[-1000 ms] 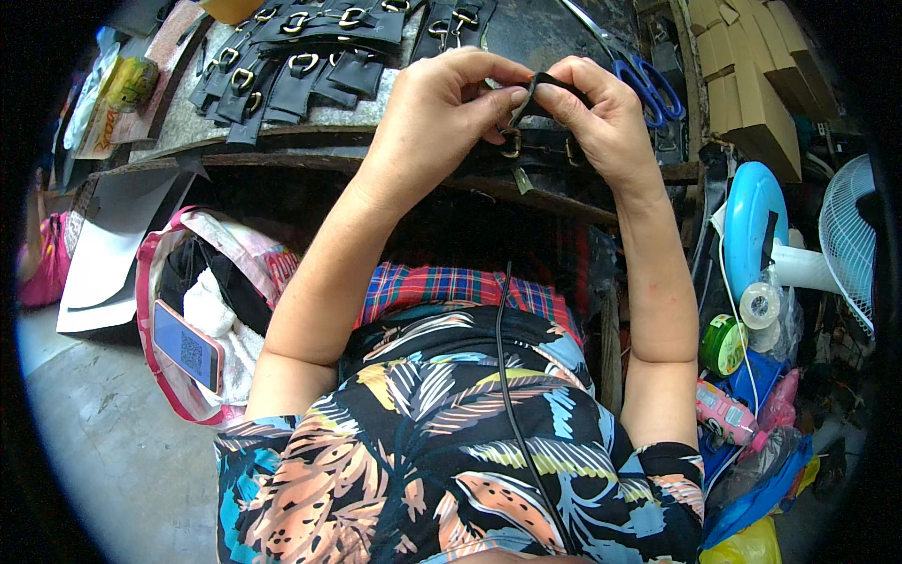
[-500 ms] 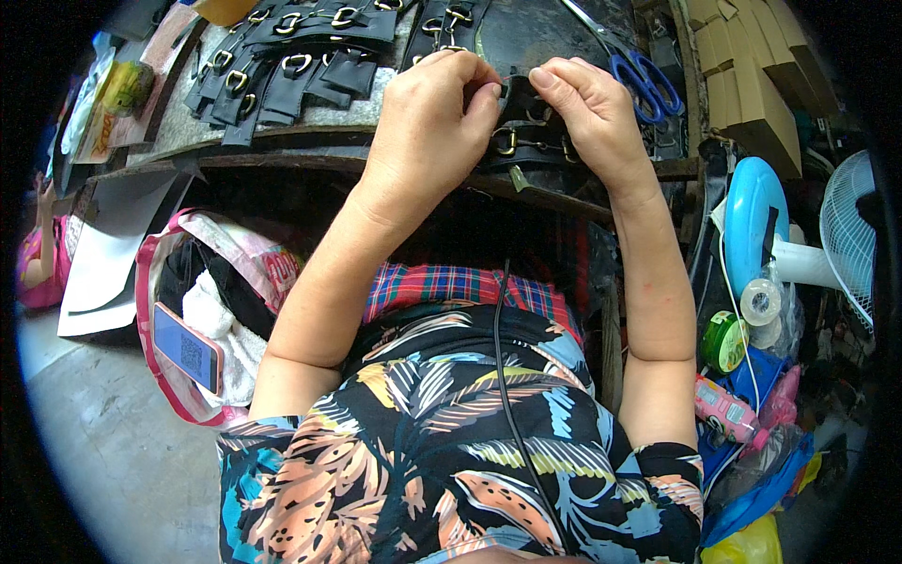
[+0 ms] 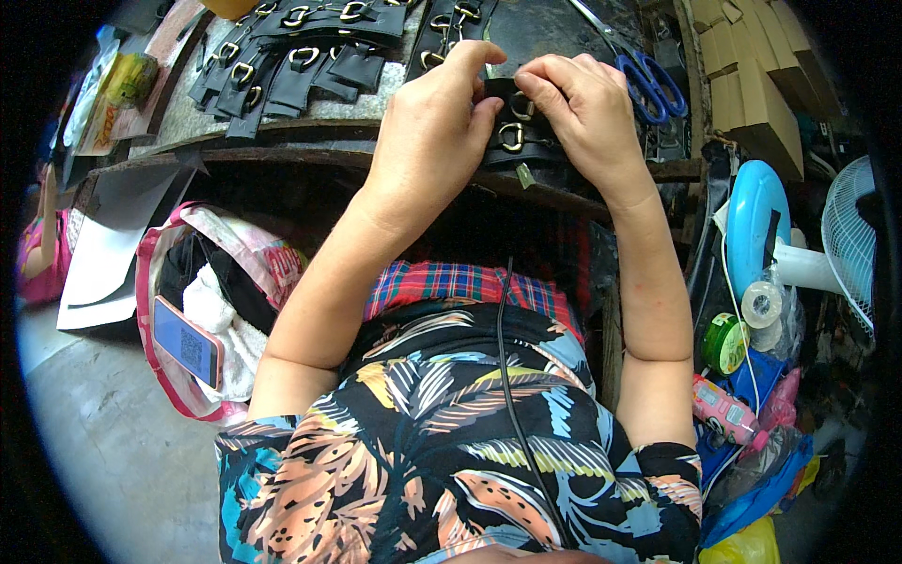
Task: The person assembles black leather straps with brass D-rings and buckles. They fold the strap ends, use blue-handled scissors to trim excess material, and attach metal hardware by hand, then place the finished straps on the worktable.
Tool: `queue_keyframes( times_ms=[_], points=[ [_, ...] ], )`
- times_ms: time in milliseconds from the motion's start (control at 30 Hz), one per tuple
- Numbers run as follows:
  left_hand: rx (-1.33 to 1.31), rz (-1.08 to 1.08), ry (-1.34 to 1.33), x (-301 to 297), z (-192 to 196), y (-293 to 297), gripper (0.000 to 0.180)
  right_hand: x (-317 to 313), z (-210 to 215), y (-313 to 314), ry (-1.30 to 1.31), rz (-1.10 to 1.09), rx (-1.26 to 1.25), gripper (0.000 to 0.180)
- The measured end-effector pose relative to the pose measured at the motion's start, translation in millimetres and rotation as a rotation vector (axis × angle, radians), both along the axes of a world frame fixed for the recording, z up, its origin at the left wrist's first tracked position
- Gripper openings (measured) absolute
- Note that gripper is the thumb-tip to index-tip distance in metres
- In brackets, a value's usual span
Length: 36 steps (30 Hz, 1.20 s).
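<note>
My left hand (image 3: 434, 132) and my right hand (image 3: 581, 111) meet at the near edge of a dark workbench (image 3: 310, 141). Between them they pinch a black strap piece with a brass ring (image 3: 515, 132); a second brass ring shows just above it. The left fingers cover the strap's left end, and the right thumb and forefinger press on its top. Several more black strap pieces with brass rings (image 3: 291, 56) lie in rows at the bench's far left.
Blue-handled scissors (image 3: 653, 80) lie right of my hands, cardboard boxes (image 3: 752, 85) beyond. A pink-trimmed bag with a phone (image 3: 188, 343) sits at lower left. At the right are a blue disc (image 3: 756, 221), tape rolls (image 3: 761, 305) and a white fan (image 3: 850, 244).
Both hands have moved up and away from my body, bringing the strap piece from the air down onto the bench edge. The strap now lies flatter under my fingers.
</note>
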State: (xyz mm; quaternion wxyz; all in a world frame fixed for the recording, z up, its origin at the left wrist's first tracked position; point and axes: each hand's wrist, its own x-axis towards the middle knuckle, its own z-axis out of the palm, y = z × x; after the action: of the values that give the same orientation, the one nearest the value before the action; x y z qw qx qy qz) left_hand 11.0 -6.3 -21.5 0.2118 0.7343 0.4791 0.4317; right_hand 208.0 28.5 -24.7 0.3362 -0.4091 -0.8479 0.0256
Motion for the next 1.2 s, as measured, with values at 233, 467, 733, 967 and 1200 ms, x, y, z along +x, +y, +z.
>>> queue_keyframes(
  times_ms=[233, 467, 733, 967, 1200],
  points=[
    [0.200, 0.126, 0.280, 5, -5, 3, 0.034, 2, 1, 1, -0.004, 0.032, -0.088, 0.014],
    [0.402, 0.072, 0.571, 3, 0, 1, 0.007, 3, 5, -1, 0.179, -0.004, -0.157, 0.011],
    [0.474, -0.072, 0.555, -11, 0, -2, 0.014, 22, 22, -18, -0.101, -0.042, -0.074, 0.016],
    [0.452, -0.073, 0.489, -12, -1, -3, 0.007, 21, 20, -14, -0.180, -0.030, -0.028, 0.015],
    [0.405, -0.084, 0.517, -11, 6, -3, 0.009, 34, 22, -14, -0.118, -0.072, -0.140, 0.021]
  ],
)
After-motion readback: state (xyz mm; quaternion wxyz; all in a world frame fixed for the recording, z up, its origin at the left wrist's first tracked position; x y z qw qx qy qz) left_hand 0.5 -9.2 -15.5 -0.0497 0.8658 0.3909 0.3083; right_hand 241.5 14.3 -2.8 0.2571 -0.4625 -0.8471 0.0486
